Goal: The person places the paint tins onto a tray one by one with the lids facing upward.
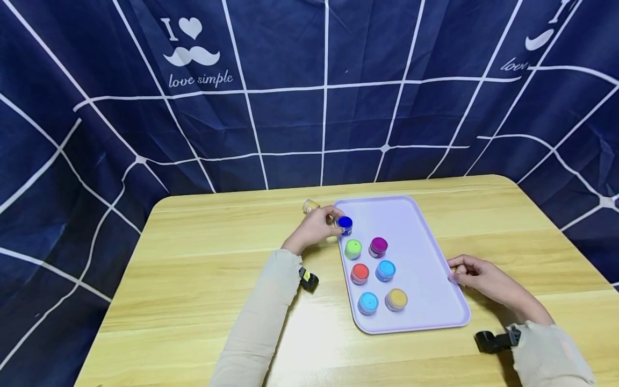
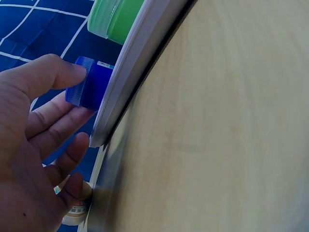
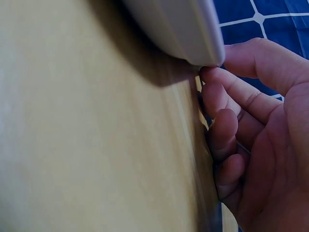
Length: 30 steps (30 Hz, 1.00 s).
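At the far left corner of the lilac tray [image 1: 420,252], my left hand [image 1: 315,226] pinches a dark blue paint jar [image 1: 345,224] between thumb and fingers. The left wrist view shows the blue jar [image 2: 91,84] standing on the tray just inside its rim, with the thumb on its lid. My right hand [image 1: 486,277] grips the tray's right edge. In the right wrist view the thumb lies on top of the rim [image 3: 207,38] and the index fingertip is under it. A green jar [image 1: 353,249] stands just nearer than the blue one.
On the tray also stand a purple jar [image 1: 378,247], a red jar [image 1: 360,273], a blue jar [image 1: 386,270], a light blue jar [image 1: 368,303] and an ochre jar [image 1: 396,299]. Beyond my left hand, a yellowish jar [image 1: 310,206] lies on the wooden table [image 1: 203,269]. A dark curtain [image 1: 290,123] hangs behind.
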Motion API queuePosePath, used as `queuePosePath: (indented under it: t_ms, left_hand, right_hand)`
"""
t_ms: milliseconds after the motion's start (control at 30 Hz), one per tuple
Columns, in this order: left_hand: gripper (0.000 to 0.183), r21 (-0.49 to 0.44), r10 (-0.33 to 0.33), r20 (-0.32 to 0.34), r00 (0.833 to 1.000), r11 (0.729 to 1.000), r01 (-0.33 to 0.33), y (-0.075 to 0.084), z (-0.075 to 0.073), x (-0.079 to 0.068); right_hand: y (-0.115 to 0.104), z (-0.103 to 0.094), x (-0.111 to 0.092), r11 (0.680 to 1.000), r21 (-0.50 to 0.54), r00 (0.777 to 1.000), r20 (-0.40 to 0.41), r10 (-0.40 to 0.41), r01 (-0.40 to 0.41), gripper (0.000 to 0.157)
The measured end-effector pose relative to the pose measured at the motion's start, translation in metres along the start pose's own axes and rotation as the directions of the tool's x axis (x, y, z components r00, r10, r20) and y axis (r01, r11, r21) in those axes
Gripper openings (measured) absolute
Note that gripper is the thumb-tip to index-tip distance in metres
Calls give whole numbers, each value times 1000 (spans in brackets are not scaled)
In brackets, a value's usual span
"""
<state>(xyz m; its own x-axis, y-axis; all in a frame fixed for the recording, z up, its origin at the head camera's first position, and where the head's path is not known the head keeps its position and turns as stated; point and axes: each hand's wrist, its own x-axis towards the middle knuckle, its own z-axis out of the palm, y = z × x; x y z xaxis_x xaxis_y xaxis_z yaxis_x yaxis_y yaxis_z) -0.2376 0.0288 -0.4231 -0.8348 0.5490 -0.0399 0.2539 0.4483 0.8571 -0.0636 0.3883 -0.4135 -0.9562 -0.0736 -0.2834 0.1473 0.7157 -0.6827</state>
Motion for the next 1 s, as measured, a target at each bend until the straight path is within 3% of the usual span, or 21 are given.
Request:
queuePosePath:
  t_ms: [433, 833, 1000]
  left_hand:
    - [33, 86, 5, 26, 1000, 996, -7, 3, -2, -1]
    - [37, 17, 16, 38, 999, 1000, -17, 3, -7, -5]
    - [36, -12, 49, -20, 999, 999, -49, 6, -19, -8]
  right_hand:
    - [-4, 1, -2, 1000, 3, 1000, -8, -14, 14, 34]
    - [-3, 3, -4, 1000, -9, 1000, -7, 5, -5, 33]
    - [-2, 3, -6, 1000, -6, 1000, -5, -1, 1, 33]
